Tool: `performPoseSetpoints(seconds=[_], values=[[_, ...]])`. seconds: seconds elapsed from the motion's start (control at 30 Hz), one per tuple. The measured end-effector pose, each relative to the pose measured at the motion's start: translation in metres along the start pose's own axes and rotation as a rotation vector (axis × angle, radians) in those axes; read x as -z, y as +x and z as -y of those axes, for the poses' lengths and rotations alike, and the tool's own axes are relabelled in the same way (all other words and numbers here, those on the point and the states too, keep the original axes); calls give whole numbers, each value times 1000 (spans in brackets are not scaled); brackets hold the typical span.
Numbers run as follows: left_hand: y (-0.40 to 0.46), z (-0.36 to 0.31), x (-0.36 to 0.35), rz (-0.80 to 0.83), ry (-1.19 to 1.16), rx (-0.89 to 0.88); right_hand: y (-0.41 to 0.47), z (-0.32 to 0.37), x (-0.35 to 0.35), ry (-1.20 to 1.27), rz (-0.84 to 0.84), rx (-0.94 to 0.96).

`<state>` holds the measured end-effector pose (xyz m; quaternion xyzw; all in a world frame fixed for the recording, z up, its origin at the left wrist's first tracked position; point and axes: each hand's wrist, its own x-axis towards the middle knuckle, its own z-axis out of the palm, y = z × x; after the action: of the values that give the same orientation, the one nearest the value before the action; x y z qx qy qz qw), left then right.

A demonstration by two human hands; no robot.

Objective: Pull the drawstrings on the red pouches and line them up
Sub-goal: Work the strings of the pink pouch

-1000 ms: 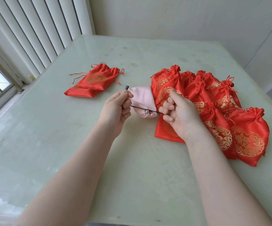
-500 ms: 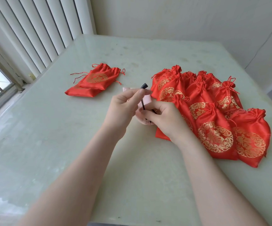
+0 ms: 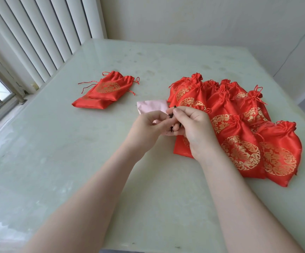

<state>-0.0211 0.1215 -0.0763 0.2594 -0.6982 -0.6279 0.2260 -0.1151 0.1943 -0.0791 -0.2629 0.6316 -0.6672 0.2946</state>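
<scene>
Both hands are bunched together over a pink pouch [image 3: 150, 106]; the right hand [image 3: 193, 128] pinches its black drawstring [image 3: 171, 116], the left hand [image 3: 148, 128] curls round the pouch; cinched red pouches [image 3: 239, 139] overlap in a row just right, two more red pouches [image 3: 104, 94] lie well left on the table [image 3: 75, 161].

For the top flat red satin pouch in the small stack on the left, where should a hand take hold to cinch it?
Pinch the loose red cords trailing from the gathered mouth of the top flat red satin pouch, coming in from its far end. The mouth points away from the person, with cord loops lying free on the pale green table.
</scene>
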Motion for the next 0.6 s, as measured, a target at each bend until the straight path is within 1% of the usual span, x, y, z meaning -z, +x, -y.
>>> performPoseSetpoints(seconds=[0.1,0.17,0.23,0.37,0.43,0.53,0.6], values=[[7,3,6,-13,-139,96,4,1,6,9,-42,-15],[9,6,5,12,-166,164,6,-1,9,1,-30,-31],[9,8,3,18,-55,182,6,-4,9,-3,-21,-18],[11,12,5,-21,187,125,5,-2,11,-143,-84,205],[12,13,7,-17,296,83,4,-1,11,-201,-72,267],[11,14,6,32,522,-29,4,-4,8,-258,-62,299],[9,14,3,102,610,-90,2,-4,7,-273,-61,311]])
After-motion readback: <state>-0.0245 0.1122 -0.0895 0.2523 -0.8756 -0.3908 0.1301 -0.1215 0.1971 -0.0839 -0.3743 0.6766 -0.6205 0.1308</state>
